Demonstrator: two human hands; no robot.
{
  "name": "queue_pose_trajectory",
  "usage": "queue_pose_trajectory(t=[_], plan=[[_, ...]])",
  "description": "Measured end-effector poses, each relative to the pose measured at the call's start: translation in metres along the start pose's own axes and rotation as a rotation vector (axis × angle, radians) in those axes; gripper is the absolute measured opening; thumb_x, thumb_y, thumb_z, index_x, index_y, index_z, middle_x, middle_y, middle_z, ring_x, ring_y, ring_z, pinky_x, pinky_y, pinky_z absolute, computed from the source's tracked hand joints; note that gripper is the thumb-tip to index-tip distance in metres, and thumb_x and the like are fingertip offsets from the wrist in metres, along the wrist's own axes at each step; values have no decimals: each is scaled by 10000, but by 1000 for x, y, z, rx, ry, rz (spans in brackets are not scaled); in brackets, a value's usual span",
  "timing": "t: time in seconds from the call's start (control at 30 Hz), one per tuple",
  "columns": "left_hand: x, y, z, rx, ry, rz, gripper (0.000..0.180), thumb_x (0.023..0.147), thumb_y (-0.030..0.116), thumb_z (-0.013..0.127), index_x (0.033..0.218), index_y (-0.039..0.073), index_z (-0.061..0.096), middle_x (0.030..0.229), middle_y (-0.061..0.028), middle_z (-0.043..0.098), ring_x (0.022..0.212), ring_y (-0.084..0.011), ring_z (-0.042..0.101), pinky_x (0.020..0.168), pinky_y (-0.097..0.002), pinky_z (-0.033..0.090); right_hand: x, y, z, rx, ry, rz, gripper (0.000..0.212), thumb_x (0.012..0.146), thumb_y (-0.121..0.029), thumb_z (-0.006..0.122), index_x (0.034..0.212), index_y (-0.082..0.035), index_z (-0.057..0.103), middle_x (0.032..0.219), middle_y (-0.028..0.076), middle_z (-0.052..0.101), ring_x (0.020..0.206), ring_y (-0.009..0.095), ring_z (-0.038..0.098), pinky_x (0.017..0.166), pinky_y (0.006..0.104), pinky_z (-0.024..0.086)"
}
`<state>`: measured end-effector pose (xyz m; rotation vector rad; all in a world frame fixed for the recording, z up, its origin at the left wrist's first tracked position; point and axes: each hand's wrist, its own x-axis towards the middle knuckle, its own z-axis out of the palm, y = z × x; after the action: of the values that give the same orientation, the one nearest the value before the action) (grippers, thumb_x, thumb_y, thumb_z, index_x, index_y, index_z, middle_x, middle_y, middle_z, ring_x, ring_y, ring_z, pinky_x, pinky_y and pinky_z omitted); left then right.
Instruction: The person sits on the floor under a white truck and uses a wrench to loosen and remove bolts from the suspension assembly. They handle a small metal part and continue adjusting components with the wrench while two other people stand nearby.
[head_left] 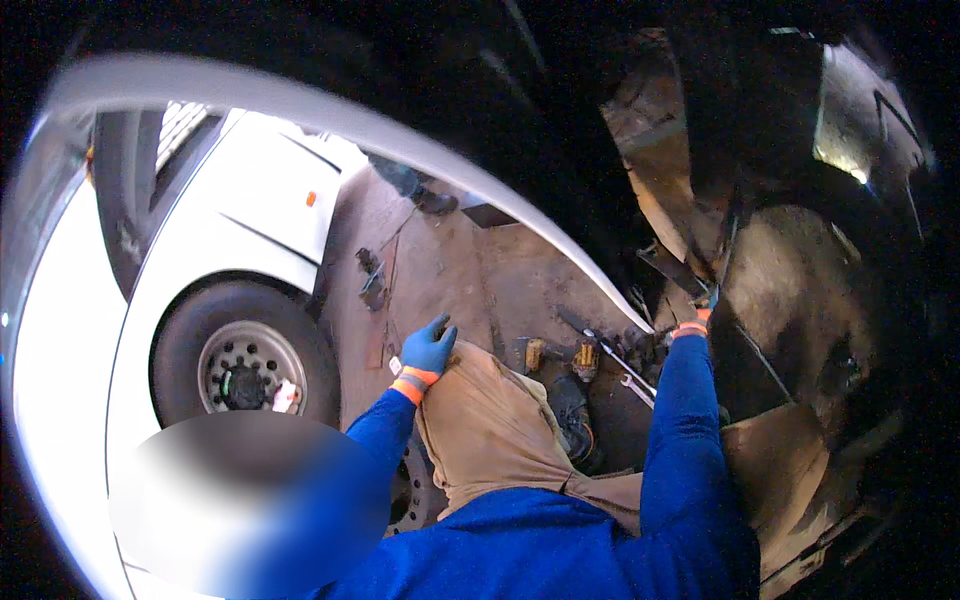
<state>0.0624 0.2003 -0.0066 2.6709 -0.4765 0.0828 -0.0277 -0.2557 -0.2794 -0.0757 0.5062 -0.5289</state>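
My left hand, in a blue glove with an orange cuff, lies on my bent knee in tan trousers. Its fingers are stretched out and hold nothing. Reaching forward right, my right arm goes into the dark wheel well. The right hand, in a matching glove, is beside a thin dark bar and brownish metal parts. Shadow and its small size obscure those fingers, so I cannot make out whether they grip anything. Between my arms, a long-handled metal tool and a wrench lie on the ground.
Two yellow-and-black power tools are near my shoe. A white vehicle with a large wheel stands left. The pale wheel-arch edge curves overhead. Another person's leg and shoe show beyond, near dark items on the floor.
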Motion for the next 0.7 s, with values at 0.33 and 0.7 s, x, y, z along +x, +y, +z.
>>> queue_pose_trajectory(t=[0.33,0.7], plan=[[-1,29,-9,163,-26,-25,468,814,408,540,1140,74,579,941,-169,647,873,-332,615,770,-397,482,9,-10,-10,-52,9,24,269,848,-298,495,978,-96,615,940,59,623,820,212,576,731,368,465],[-2,20,-8,155,-28,-26,482,820,410,536,1171,80,558,970,-172,641,895,-326,611,779,-391,482,15,-10,-13,-75,41,39,300,855,-314,483,1016,-94,608,996,62,617,878,220,569,796,371,451]])
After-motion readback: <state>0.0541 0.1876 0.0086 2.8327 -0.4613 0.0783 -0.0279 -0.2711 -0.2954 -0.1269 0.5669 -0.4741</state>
